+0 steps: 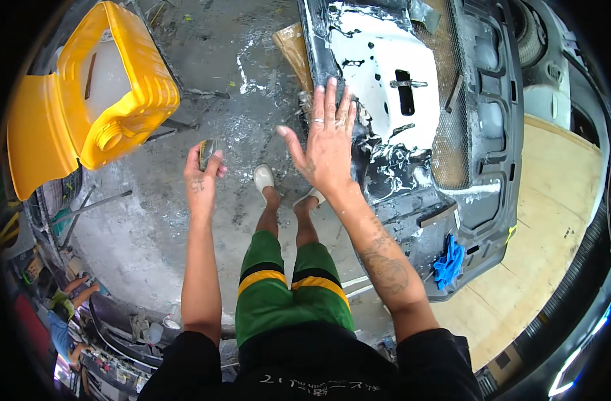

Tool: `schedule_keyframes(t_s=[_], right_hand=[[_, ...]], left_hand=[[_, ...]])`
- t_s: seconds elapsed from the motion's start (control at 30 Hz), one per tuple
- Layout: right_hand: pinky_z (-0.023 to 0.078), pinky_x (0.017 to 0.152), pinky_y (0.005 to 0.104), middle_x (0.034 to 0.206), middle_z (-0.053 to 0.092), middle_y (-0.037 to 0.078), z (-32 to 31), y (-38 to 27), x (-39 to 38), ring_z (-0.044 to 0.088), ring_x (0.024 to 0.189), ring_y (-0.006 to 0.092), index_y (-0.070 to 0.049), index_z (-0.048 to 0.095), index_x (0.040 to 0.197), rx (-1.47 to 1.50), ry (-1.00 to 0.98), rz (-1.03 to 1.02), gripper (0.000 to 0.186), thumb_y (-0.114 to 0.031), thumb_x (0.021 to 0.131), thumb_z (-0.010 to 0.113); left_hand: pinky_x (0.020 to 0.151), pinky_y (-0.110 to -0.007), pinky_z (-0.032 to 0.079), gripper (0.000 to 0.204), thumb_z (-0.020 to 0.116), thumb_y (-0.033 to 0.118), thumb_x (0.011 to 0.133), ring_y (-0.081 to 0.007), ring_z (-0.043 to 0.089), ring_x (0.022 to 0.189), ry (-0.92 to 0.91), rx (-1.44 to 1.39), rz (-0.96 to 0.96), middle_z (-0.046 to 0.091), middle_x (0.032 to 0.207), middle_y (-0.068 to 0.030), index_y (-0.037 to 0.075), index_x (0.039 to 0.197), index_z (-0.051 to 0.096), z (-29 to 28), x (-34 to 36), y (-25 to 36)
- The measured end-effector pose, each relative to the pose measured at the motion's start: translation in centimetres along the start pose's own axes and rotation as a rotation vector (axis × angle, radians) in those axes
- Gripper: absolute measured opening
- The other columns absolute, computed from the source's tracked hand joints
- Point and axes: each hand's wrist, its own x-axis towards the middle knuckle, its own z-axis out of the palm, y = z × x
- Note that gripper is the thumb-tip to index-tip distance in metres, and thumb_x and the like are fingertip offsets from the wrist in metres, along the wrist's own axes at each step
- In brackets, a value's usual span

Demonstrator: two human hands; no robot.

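My left hand point(200, 186) is closed around a small dark pad with a yellowish edge point(208, 152), held over the floor. Its kind is hard to make out, as the fingers cover part of it. My right hand point(328, 150) is open, palm down and fingers stretched, with a ring on one finger. It lies over the near-left edge of a vehicle panel point(399, 100); whether the palm touches it I cannot tell. Patchy white and black coating covers the panel around a dark slot with a metal latch point(409, 84).
A cut-open yellow jug point(160, 93) with cloudy liquid and a stick inside stands at the left on a dark metal frame. Blue gloves or cloth point(449, 262) lie on the panel's lower part. Plywood point(539, 220) extends beneath at right. Another person point(63, 321) is at lower left.
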Motion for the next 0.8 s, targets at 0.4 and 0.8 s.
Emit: schedule_keyframes(t_s=[0.4,0.8], right_hand=[[0.056,0.095,0.0316,0.134,0.063,0.014,0.9,-4.2,-2.4,0.066,0.114,0.0185,0.001,0.069,0.126,1.270,-0.051,0.381,0.027,-0.006,0.101,0.064],[0.055,0.095,0.0346,0.118,0.072,0.014,-6.6,0.6,-1.5,0.069,0.111,0.0235,-0.003,0.067,0.109,0.670,0.266,0.129,0.024,-0.004,0.088,0.079]], left_hand=[[0.081,-0.027,0.050,0.027,0.068,0.008,0.098,-0.0074,0.059,0.089,-0.442,-0.519,-0.035,0.068,0.105,-0.0018,0.003,0.124,0.064,5.8,-2.5,3.8],[0.097,-0.029,0.052,0.025,0.068,0.004,0.097,-0.0146,0.068,0.107,-0.321,0.033,0.187,0.074,0.119,-0.0102,-0.002,0.121,0.071,7.6,-2.8,6.6]])
